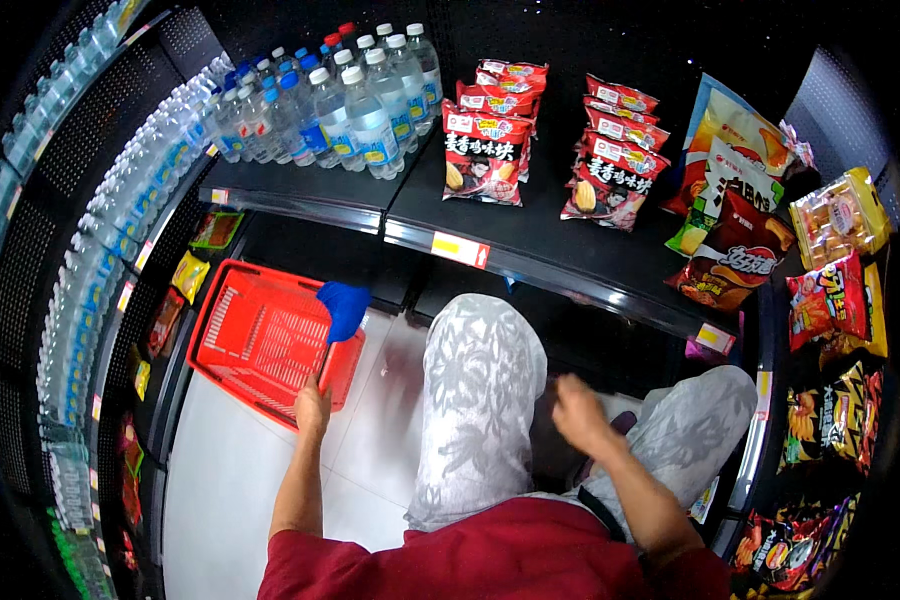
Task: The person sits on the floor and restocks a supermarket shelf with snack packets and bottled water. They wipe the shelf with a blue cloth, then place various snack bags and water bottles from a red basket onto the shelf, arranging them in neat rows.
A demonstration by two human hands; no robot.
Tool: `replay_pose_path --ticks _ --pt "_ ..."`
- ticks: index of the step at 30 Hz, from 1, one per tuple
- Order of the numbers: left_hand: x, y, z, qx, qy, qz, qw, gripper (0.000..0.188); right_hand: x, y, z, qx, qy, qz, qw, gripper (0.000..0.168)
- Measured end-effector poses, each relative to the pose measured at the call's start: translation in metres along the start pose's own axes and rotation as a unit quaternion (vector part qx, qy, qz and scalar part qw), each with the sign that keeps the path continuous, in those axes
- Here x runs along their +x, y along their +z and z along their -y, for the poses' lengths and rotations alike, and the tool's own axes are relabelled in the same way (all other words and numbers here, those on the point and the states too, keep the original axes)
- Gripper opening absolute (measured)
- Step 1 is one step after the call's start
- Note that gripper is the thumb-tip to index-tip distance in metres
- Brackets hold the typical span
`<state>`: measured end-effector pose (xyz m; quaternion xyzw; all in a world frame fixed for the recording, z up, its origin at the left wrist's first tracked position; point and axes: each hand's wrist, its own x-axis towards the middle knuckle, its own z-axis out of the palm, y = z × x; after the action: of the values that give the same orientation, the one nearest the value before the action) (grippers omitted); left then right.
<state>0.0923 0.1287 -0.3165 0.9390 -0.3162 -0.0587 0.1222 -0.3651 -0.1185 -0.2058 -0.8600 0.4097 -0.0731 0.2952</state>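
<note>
A red plastic shopping basket (270, 330) is tilted at the left, its slotted inside showing no goods. My left hand (313, 405) grips its near side; whether by rim or handle I cannot tell. On the basket's right edge hangs a blue item (344, 309) that looks like cloth. Blurred by motion, my right hand (579, 414) hovers between my knees with its fingers curled. The hand's angle hides whether anything is in it. In front of my knees, red snack bags (487, 154) stand in a row on a black shelf (420, 191), with a second row (613, 180) beside them.
Water bottles (367, 124) crowd the shelf's left part, and more bottles (90, 337) line the left shelves. Larger snack bags (742, 247) lean at the right, near more bags (832, 300) on the side shelf. The shelf's metal front edge (570, 283) runs above my knees.
</note>
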Motion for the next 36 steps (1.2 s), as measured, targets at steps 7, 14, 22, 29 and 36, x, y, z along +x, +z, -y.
replay_pose_path --ticks 7,14,22,29,36 --pt "-0.003 -0.011 -0.013 0.039 0.01 0.007 0.999 0.051 -0.055 0.169 -0.065 -0.114 0.148 0.509 0.84 0.042" --pt "0.006 -0.001 -0.008 0.086 0.03 0.002 0.996 0.039 -0.061 0.241 -0.099 0.033 0.008 0.513 0.858 0.051" --pt "0.009 -0.011 -0.007 0.047 0.019 -0.001 0.999 0.043 -0.052 0.262 -0.078 0.085 0.0 0.486 0.87 0.055" --pt "0.01 -0.009 0.007 0.02 0.035 0.053 0.998 0.046 -0.093 0.269 -0.091 0.127 0.017 0.489 0.863 0.053" --pt "-0.012 -0.029 -0.007 0.005 -0.024 0.1 0.995 0.032 -0.101 0.29 -0.086 0.214 -0.001 0.478 0.852 0.05"
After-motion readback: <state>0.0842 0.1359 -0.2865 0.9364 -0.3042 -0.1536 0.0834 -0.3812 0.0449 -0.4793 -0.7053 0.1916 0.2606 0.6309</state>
